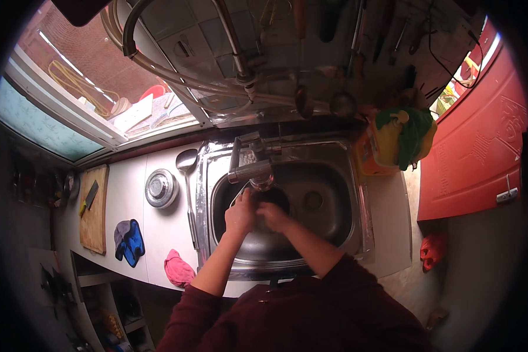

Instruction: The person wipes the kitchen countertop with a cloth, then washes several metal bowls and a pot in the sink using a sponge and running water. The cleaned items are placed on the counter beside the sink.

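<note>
Both of my hands are low in the stainless steel sink [334,229], under the faucet [255,169]. A dark round vessel [279,193], perhaps a pot or bowl, sits in the sink's left half. My left hand [241,213] grips its left rim, fingers pointing towards the faucet. At the vessel's near side, my right hand [273,216] is bent with fingers curled in. It is blurred, and whether it holds anything is hidden. The round drain [313,200] lies to the right of the vessel.
On the white counter [132,189] to the left are a metal spatula [187,165], a lidded metal container [161,188], pink cloth [178,268], blue-grey cloth [130,242] and wooden cutting board [94,229] bearing a knife [89,199]. An orange-yellow container [378,149] draped with green cloth [407,136] stands right.
</note>
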A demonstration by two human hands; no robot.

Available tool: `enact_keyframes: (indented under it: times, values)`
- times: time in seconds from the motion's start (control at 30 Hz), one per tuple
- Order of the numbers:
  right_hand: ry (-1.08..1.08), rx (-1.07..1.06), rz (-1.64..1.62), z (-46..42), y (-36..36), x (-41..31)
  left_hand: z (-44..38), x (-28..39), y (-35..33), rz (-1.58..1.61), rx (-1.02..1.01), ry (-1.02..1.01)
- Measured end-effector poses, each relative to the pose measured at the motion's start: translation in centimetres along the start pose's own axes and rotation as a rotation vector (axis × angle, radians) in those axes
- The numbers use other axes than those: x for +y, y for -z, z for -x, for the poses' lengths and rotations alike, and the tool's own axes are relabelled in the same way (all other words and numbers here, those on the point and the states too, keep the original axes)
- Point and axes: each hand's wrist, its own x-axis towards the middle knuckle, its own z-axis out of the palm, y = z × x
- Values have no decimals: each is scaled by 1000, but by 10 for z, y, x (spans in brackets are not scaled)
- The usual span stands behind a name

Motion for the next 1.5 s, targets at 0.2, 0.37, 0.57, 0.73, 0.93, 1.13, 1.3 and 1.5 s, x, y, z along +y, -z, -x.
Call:
enact_keyframes:
  times: [0.2,0.37,0.57,0.73,0.93,1.13,1.3,1.5]
  values:
    - [166,-177,960,8,-5,-73,-11,-2,8,-76,-116,-65]
    - [245,-165,124,-39,5,-6,-25,3,14,-119,-153,-50]
    - [-86,103,-680,-23,-26,15,-17,20,-12,-194,-56,-155]
    - [-195,-467,900,37,-13,-79,-19,5,3,-173,-93,-148]
    - [422,-237,2012,59,38,-102,-27,10,-4,-165,-122,-160]
    - [438,-309,1607,87,1,-97,-47,-8,7,-138,-47,-87]
    - [563,-174,1704,67,-17,-84,-21,-48,-16,223,422,-65]
    - [95,-115,1351,53,-51,-79,26,-43,-63,1054,39,746]
